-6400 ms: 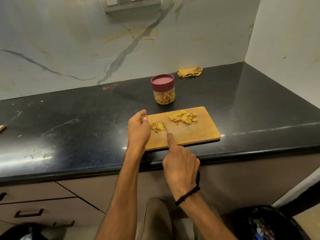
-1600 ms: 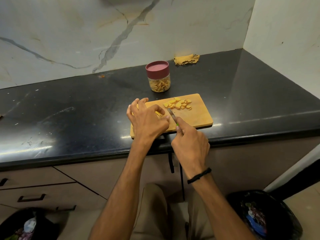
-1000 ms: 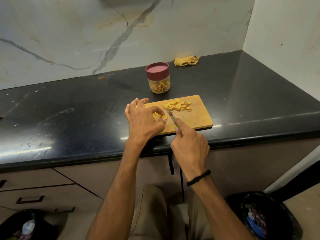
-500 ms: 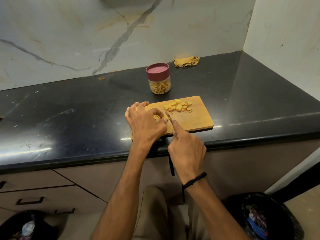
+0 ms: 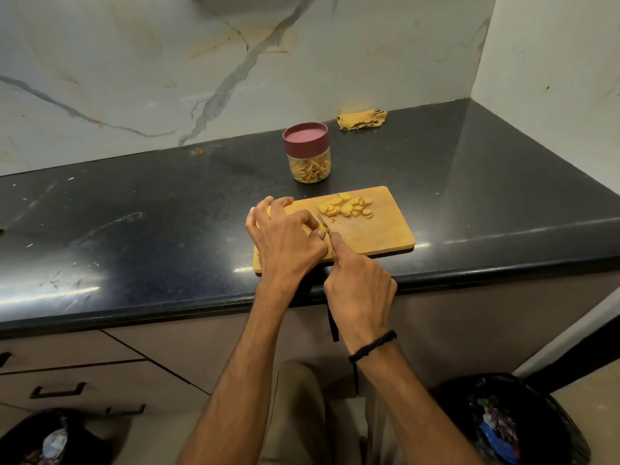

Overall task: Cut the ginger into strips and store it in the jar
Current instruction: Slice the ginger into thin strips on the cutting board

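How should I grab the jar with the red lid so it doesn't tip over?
Wrap your fingers around the clear round body of the jar, just under the lid, coming from the right side. It stands upright on the counter behind the cutting board, with ginger slices in front, so a sideways reach probably avoids knocking them.

Both bare forearms reach from the near edge toward the far side and converge, so the hands sit just beside each other. The left hand is arched palm-down, its fingers curled and its thumb and fingertips pinning a ginger piece. The right hand grips a knife, index finger stretched forward along it. A black band circles the right wrist.
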Demonstrator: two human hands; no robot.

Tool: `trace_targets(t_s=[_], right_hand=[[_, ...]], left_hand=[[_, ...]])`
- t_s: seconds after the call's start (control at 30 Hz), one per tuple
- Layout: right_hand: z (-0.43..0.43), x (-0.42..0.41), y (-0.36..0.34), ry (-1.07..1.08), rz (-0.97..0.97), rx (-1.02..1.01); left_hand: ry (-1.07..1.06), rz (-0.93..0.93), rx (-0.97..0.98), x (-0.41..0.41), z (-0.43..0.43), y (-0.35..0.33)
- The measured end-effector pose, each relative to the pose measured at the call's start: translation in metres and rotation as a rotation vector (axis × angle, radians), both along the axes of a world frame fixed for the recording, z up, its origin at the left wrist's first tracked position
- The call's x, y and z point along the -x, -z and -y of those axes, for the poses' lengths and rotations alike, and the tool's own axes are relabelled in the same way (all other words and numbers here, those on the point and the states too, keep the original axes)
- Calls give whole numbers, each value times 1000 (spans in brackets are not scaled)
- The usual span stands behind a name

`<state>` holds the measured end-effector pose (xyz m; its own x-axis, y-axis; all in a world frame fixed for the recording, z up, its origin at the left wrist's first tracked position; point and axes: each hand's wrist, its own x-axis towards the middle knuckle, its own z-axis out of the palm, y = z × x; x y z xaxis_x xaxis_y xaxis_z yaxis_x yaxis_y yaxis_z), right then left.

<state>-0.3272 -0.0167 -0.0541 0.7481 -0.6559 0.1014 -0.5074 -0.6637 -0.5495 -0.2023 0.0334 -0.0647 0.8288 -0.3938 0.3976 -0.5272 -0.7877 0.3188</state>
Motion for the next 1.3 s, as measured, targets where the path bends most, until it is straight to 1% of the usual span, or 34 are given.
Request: trace_targets(t_s=[0.33, 0.57, 0.8, 1.03, 1.3], right_hand=[[-4, -2, -4, -9, -44, 14], [-15, 30, 2, 36, -138, 94], [-2, 34, -6, 89, -78, 37], [-1, 12, -2, 12, -44, -12], [0, 5, -1, 4, -25, 17]], left_hand=[[-17, 16, 14, 1, 2, 2], [-21, 13, 39, 2, 3, 2], [-3, -47, 91, 0, -1, 3], [3, -65, 105, 0, 0, 2], [-1, -64, 110, 0, 0, 2]])
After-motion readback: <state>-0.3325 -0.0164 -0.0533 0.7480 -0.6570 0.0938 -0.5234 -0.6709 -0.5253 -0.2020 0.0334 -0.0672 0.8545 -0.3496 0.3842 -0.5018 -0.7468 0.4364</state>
